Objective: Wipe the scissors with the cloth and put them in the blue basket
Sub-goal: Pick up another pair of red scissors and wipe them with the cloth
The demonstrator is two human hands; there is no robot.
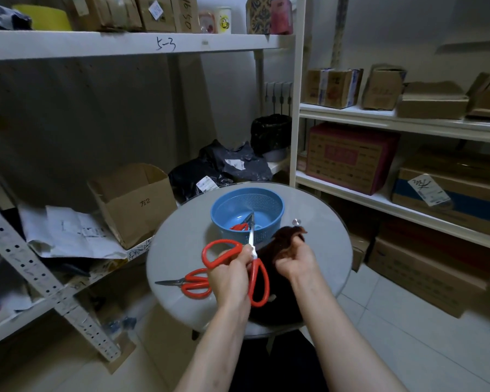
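Likely stockroom, labelled shelves (125,45), cardboard boxes (351,157)

1. Upper centre of the frame: "5-3", handwritten in dark marker, on the front edge of the upper shelf (96,45).
2. Centre left: "方2", handwritten on the side of the open cardboard box (136,206).
3. Top centre: handwritten digits running vertically, seemingly "0550", on a brown carton (188,15).
4. Top centre: a yellow smiley face printed on a white cup (224,21).
5. Right: a white label (429,189) on a boxed parcel carries handwriting, too blurred to read.
6. Centre: a printed sticker (207,183) on a black bag, too small to read.
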